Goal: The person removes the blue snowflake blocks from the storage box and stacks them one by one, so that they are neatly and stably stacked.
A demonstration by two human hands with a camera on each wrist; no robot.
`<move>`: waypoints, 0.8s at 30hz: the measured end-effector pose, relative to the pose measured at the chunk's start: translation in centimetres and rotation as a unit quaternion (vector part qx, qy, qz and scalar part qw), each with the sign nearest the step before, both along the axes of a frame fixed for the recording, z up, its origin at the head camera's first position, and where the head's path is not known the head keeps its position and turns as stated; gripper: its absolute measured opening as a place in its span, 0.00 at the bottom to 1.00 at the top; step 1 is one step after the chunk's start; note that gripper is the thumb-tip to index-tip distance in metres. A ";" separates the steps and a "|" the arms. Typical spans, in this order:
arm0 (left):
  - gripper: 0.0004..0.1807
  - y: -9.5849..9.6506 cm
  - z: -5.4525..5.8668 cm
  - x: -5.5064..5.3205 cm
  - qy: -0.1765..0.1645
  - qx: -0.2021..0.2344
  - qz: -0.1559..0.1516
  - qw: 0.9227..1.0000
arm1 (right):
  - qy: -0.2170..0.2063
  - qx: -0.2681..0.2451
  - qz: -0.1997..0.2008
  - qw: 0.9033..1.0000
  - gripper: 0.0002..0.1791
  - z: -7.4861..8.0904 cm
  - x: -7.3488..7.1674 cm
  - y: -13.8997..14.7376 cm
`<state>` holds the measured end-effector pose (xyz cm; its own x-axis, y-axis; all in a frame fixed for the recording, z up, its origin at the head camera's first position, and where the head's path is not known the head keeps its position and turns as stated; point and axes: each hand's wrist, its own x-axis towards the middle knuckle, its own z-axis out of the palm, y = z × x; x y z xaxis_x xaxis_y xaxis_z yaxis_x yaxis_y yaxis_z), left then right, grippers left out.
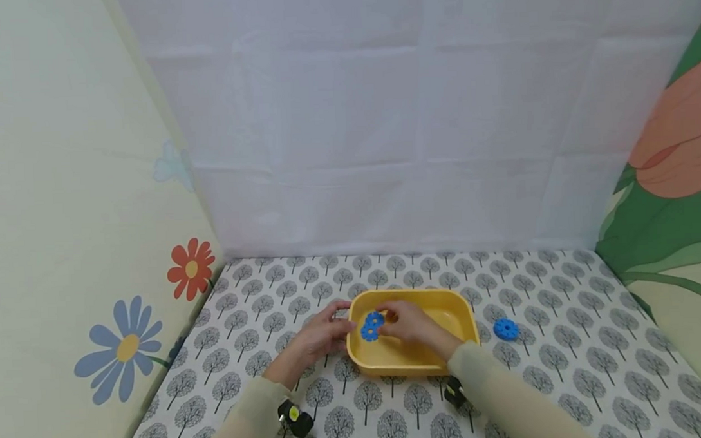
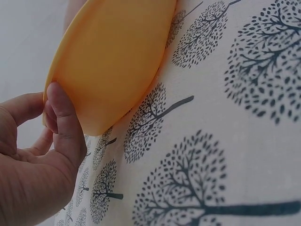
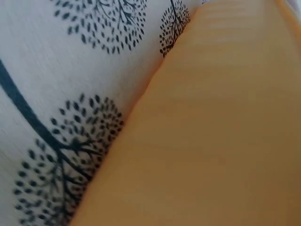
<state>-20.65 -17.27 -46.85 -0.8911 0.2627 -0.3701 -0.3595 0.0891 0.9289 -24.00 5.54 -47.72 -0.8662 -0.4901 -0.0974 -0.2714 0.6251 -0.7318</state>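
A yellow plastic basin stands on the cloth in the head view. My left hand grips its left end, with the thumb on the near side of the rim and the fingers beyond, as the left wrist view shows of the basin wall. My right hand reaches inside, fingers curled, and its fingertips pinch the right edge of a blue flower-shaped disc. A second such disc overlaps it just behind. In the right wrist view the basin's outer side hides my right hand.
Another blue notched disc, thicker looking, lies on the cloth right of the basin. The tablecloth has a printed tree pattern. A white curtain hangs behind, and flower-printed panels flank the table on the left and right.
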 end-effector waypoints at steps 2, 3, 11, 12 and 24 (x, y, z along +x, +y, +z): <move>0.31 0.0 0.0 -0.1 0.000 -0.001 0.000 1.000 | -0.005 0.016 -0.005 1.000 0.26 0.1 -0.2 -0.3; 0.31 0.0 0.0 -0.1 0.000 -0.001 0.000 1.000 | -0.006 0.022 -0.008 1.000 0.27 0.1 -0.3 -0.4; 0.32 -0.1 0.0 0.0 -0.003 -0.002 -0.001 1.000 | 0.000 0.046 -0.024 0.999 0.25 -0.2 -0.3 -1.3; 0.32 -0.2 0.0 0.0 -0.004 -0.002 0.000 1.000 | 0.002 0.048 -0.024 0.999 0.25 -0.3 -0.2 -1.3; 0.32 -0.2 -0.4 -0.1 0.007 0.004 -0.008 1.000 | 0.002 0.076 0.003 0.997 0.27 -0.2 -0.2 -1.7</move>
